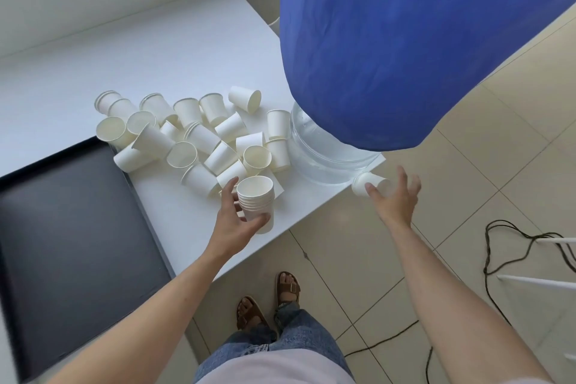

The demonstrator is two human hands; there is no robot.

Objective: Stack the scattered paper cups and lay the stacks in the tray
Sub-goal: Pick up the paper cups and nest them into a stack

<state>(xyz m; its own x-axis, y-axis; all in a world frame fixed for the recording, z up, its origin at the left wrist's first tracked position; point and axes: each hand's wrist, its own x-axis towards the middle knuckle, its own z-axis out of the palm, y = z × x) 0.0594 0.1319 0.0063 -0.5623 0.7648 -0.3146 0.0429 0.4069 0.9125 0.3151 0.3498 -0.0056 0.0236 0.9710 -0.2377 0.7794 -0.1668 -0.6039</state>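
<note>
1. Your left hand [237, 215] is wrapped around a short upright stack of nested white paper cups [257, 203], thumb on the near side and fingers behind, standing on the white tabletop [193, 50] at its near edge.
2. Your right hand [393, 196] is spread wide, fingers fanned, with a single white paper cup [366, 183] lying on its side against the fingers; whether you have really gripped it I cannot tell (it sits at the table's near right corner, partly overhanging).
3. That single cup lies right of the stack, just beside the clear plastic bottle neck [321, 153] under the big blue cloth cover [405, 40]. Its long axis runs roughly left to right, base toward the stack, open mouth toward your palm.
4. So, in my judgement, the right hand is plainly the nearer one: it must turn the cup upright, then bring it left to the stack.
5. Beyond the stack lies the heap of loose white paper cups [199, 134], many tipped over.
6. Left of the stack, the dark grey rectangular tray [62, 227] holds nothing yet.
</note>
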